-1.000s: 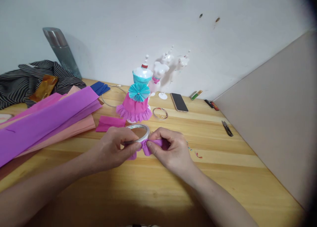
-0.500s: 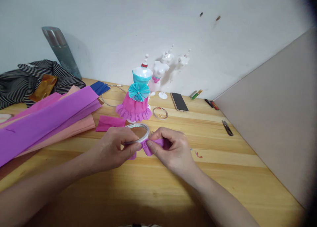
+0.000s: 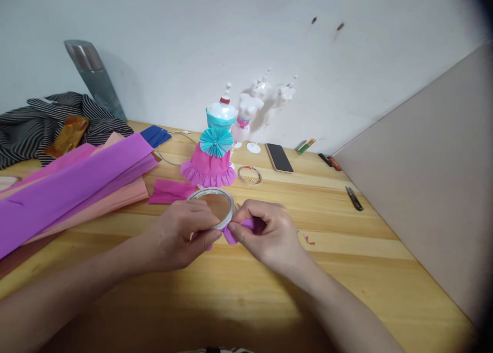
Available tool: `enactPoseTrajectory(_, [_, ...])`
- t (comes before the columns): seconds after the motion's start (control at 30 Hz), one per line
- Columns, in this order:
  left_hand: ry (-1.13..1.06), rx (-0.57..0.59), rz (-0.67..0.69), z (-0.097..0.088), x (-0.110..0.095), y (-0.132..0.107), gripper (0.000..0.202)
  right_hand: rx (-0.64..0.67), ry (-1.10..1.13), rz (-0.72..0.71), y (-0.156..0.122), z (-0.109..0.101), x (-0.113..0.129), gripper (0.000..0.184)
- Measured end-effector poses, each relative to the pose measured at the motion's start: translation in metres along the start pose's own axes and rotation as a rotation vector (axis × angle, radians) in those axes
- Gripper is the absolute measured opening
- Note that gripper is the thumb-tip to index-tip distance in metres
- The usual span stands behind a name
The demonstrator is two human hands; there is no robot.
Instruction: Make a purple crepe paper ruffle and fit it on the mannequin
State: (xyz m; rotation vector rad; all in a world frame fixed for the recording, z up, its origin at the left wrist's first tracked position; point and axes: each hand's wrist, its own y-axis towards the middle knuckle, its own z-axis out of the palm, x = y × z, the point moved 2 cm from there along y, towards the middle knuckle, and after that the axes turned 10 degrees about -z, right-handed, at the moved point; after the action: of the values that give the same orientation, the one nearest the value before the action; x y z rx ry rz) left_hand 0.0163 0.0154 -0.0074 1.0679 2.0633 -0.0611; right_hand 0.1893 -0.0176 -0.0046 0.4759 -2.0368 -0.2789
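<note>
My left hand (image 3: 188, 233) is closed on a white roll of tape (image 3: 228, 220), thumb below and fingers over its near rim. Between finger and thumb, my right hand (image 3: 267, 233) pinches a purple crepe paper strip (image 3: 230, 236), gathered in folds against the roll's lower right side. Part of the strip is hidden behind the left fingers and under the right hand. Just beyond the roll stands a small dress form (image 3: 221, 114) in a turquoise top, a turquoise pleated rosette (image 3: 216, 142) and a pink skirt (image 3: 210, 162) with a purple ruffled hem.
Purple and peach crepe paper sheets (image 3: 84, 183) cover the left side. A folded pink piece (image 3: 169, 191) lies near the roll. Further back are white dress forms (image 3: 249, 106), a ring-shaped dish (image 3: 249, 175) and a phone (image 3: 279, 158). Small snippers (image 3: 353, 198) lie at right.
The tape roll has tipped so that its opening faces me more, and its rim shows wider. Both hands stay nearly in place, with less of the purple strip showing between them.
</note>
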Motion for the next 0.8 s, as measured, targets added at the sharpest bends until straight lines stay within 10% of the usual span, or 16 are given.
enactPoseTrajectory(0.17, [-0.081, 0.133, 0.065, -0.001, 0.006, 0.002, 0.033, 0.115, 0.038, 0.05, 0.002, -0.001, -0.002, 0.018])
enactPoseTrajectory(0.37, [-0.374, 0.229, -0.229, -0.005, 0.019, 0.002, 0.033, 0.056, 0.156, 0.154, 0.007, -0.008, -0.004, 0.025])
enactPoseTrajectory(0.8, [-0.409, 0.211, -0.253, -0.008, 0.019, 0.005, 0.033, 0.071, 0.177, 0.142, 0.003, -0.008, 0.001, 0.016])
